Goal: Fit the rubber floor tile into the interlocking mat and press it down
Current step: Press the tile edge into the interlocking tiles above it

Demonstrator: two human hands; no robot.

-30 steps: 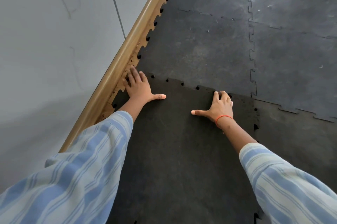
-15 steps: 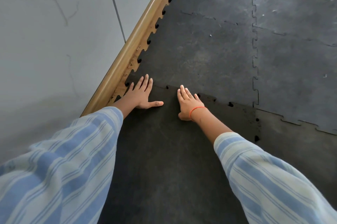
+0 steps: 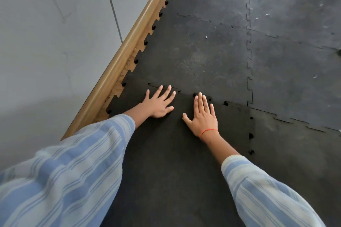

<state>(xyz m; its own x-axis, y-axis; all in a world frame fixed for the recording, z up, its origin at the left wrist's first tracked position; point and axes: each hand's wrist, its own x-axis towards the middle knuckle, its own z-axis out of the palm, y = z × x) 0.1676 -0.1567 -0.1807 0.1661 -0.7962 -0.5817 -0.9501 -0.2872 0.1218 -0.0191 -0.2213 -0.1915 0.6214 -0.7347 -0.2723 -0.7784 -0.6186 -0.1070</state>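
A dark rubber floor tile (image 3: 177, 156) with puzzle-shaped edges lies in front of me, butted against the grey interlocking mat (image 3: 199, 53) beyond it. My left hand (image 3: 159, 104) rests flat on the tile's far edge, fingers spread, fingertips at the seam. My right hand (image 3: 203, 116), with a red string on the wrist, lies flat beside it, fingers pointing at the same seam. Small dark gaps show along the far seam to the right of my hands and down the tile's right edge.
A grey wall (image 3: 55, 42) runs along the left, with a wooden skirting board (image 3: 127, 49) at its foot. More grey mat tiles (image 3: 295, 79) cover the floor to the right and beyond. My striped sleeves fill the lower corners.
My right hand slid left along the far seam, from near the tile's right side to beside my left hand, and now lies flat. My left hand shifted slightly right, away from the skirting.
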